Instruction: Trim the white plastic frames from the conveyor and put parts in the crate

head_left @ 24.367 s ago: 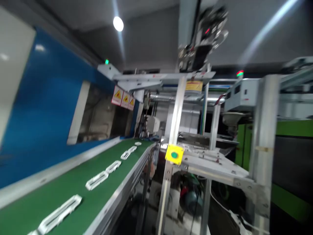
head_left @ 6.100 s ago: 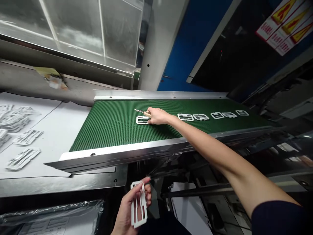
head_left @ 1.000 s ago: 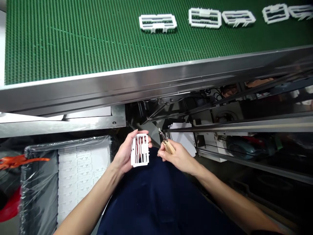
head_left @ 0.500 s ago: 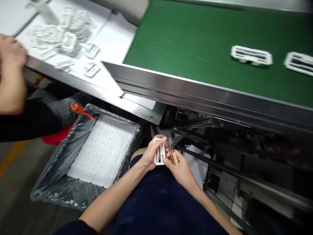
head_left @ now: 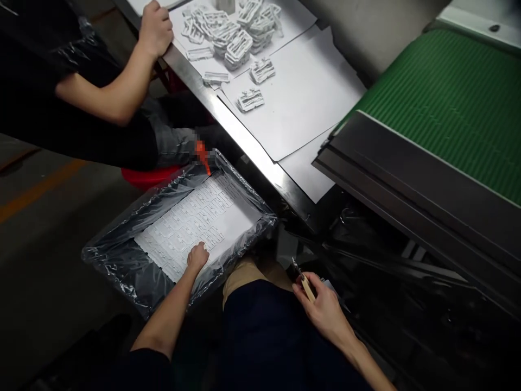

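Note:
My left hand (head_left: 198, 256) reaches into the plastic-lined tray (head_left: 109, 274). Its fingers are closed, and a small white edge of a plastic frame (head_left: 205, 246) shows at the fingertips; the hand hides the rest. Beneath and around it, rows of flat white plastic parts (head_left: 179, 231) lie on a white sheet in the tray. Over my right thigh, my right hand (head_left: 321, 304) grips a pair of nippers (head_left: 308, 289) with yellowish handles, their metal jaws pointing up and away from me.
Beyond the tray runs a metal-edged table (head_left: 244, 138) with piled white frames (head_left: 238, 46) on white sheets. A green ribbed conveyor (head_left: 456, 114) stands to the right. At left, a co-worker's hand (head_left: 157, 30) rests at the table edge, above a red stool (head_left: 150, 176). An orange strap (head_left: 202, 157) touches the tray's corner.
My left hand has moved left and down into the tray from beside my right hand, taking the white frame along. The right hand keeps the nippers. My view has turned left.

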The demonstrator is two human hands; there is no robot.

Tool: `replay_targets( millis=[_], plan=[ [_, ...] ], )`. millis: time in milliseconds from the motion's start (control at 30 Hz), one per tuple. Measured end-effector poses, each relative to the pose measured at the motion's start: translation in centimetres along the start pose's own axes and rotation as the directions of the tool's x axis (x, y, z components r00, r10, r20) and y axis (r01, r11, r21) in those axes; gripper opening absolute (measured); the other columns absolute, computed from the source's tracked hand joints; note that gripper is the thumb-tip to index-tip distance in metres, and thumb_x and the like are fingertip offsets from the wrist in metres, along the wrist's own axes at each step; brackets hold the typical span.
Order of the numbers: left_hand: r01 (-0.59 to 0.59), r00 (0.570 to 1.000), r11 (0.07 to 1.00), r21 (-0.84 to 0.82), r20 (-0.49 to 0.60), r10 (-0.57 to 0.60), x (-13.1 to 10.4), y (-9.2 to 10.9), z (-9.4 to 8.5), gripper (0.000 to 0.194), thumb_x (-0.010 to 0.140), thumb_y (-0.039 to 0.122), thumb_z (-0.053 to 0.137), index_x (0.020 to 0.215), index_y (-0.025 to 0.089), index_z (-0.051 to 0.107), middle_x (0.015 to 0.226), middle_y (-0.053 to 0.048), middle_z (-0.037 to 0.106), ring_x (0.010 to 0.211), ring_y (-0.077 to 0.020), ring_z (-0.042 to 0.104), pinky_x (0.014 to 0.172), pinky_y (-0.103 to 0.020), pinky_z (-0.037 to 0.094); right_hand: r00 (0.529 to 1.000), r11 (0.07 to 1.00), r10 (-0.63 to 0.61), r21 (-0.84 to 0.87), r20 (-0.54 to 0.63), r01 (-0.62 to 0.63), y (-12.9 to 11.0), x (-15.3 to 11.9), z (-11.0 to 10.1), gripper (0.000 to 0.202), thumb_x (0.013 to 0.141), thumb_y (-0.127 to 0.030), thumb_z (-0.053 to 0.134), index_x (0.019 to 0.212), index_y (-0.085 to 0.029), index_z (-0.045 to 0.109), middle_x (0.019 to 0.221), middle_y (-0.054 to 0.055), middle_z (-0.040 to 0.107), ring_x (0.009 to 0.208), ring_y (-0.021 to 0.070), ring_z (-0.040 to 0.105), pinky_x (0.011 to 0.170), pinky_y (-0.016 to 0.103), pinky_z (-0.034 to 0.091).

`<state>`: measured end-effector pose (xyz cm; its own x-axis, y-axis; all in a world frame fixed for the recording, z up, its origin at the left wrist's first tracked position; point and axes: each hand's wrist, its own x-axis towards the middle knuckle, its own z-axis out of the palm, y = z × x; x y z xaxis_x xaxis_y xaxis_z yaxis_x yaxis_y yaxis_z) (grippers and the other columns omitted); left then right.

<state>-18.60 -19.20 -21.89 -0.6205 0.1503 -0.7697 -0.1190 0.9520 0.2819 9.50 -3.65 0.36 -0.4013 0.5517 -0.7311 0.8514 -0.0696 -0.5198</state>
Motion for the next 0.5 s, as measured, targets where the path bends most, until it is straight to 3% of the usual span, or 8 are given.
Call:
replay_targets(
  millis=[233,500],
  plan=[
    [-0.035,0.996,0.933,0.359,-0.069,0.064,6.0,-2.5,2.7,0.043,0.086,0.032,0.056,0.125,0.017,0.044,0.126,-0.012,0.045,0.108,-0.0281,0.049,0.090,-0.050,0.042,0.995,0.995,0.097,0.014,0.031,-0.097,-0.8,2.1,0.6,0.029,0.086,-0.051,0.045,0.095,-0.023,0.050,0.075,0.002,0.057,0.063,0.0200,0.056,0.052,0.031,0.043],
    [-0.086,0.991,0.892,0.444,-0.054,0.123,6.8,-3.6,3.0,0.043,0.085,0.033,0.057,0.122,0.016,0.046,0.126,-0.012,0.046,0.105,-0.0266,0.051,0.086,-0.047,0.046,0.984,0.988,0.150,0.017,0.092,-0.152,-2.0,2.6,1.1,0.028,0.087,-0.050,0.044,0.098,-0.024,0.049,0.075,0.002,0.057,0.062,0.0194,0.054,0.055,0.031,0.042]
  ],
)
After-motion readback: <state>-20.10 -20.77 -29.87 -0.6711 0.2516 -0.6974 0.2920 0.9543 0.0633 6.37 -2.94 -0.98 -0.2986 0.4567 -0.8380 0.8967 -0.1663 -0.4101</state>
